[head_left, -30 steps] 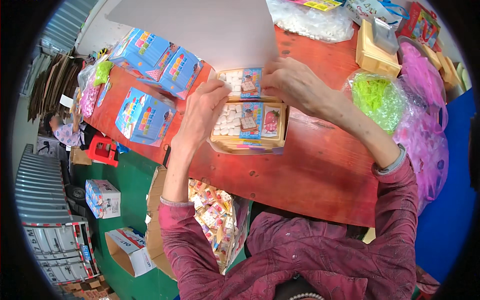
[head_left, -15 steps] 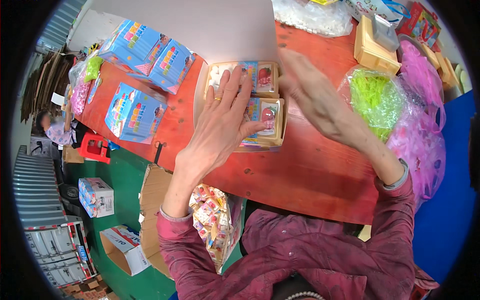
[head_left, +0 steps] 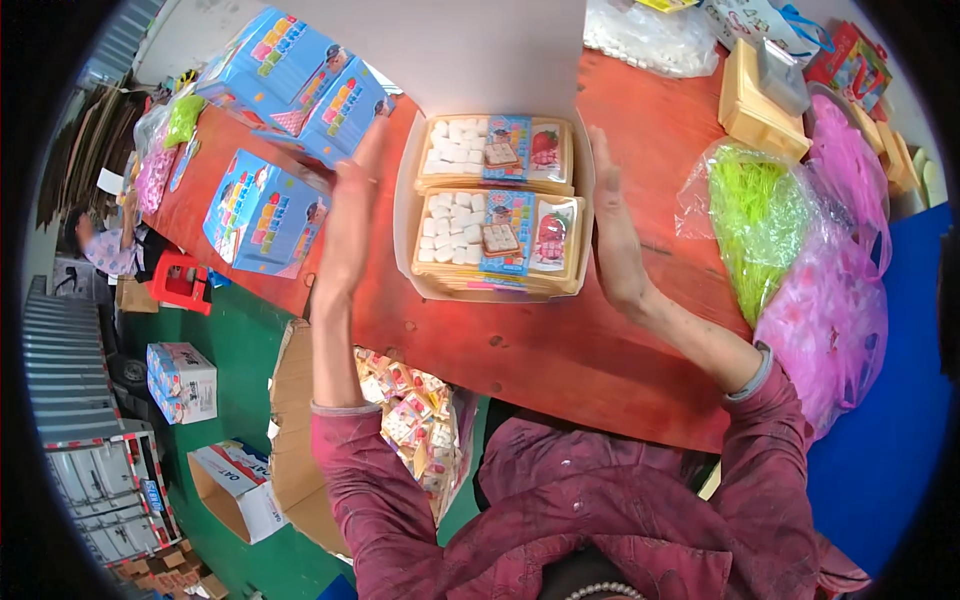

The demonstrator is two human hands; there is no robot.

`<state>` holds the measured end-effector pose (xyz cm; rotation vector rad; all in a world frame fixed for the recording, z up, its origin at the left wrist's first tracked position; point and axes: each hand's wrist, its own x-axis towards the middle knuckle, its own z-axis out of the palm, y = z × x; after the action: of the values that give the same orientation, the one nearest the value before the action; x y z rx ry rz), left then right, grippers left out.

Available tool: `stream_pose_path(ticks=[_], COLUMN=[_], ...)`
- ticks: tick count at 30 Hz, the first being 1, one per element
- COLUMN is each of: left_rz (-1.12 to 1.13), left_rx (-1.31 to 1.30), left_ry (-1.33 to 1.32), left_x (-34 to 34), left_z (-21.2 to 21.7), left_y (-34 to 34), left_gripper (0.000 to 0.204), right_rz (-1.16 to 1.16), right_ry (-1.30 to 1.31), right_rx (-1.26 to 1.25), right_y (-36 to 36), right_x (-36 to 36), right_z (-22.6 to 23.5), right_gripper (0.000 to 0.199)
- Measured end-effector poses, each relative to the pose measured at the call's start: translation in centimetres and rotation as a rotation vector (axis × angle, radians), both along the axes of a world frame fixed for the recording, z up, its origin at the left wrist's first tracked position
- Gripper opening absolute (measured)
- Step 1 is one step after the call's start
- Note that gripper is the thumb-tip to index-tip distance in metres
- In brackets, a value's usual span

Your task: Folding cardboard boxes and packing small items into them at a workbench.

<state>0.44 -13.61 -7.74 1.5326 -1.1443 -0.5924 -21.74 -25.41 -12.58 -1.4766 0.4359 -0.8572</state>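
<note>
My left hand (head_left: 350,220) and right hand (head_left: 618,230) are open, apart, one each side of the white box (head_left: 403,225).
They hold nothing. Two piles of snack packs (head_left: 505,235) sit inside, so filling looks done to me; the lid (head_left: 480,50) is not shut. Half a second ago my left hand was over the packs; now it's off them. The box sits on the red bench (head_left: 560,350).

On the red table (head_left: 560,350) I watch remotely sits an open box (head_left: 480,60); around it, blue boxes (head_left: 265,215) toward ten o'clock, a white-filled bag (head_left: 655,42) at one, a green-filled bag (head_left: 748,220) at three.
</note>
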Motion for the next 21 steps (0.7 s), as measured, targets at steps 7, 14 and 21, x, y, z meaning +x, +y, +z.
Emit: stream_pose_path(ticks=[7,14,21], left_rz=[-0.08,-0.083,-0.138], left_rx=[0.044,0.037,0.056], left_ry=[0.252,0.221,-0.254], left_x=[-4.1,-4.5,-3.6], left_z=[-1.8,-1.6,0.3], left_y=[0.7,0.9,1.7], left_gripper=[0.089,0.088,0.069], right_rz=[0.0,0.051,-0.189], right_ry=[-0.11,-0.114,0.321], right_rx=[0.378,0.083,-0.86], right_y=[3.5,0.1,-1.6], right_x=[2.4,1.8,0.2], right_z=[6.9,0.1,3.0], right_gripper=[0.07,0.073,0.053])
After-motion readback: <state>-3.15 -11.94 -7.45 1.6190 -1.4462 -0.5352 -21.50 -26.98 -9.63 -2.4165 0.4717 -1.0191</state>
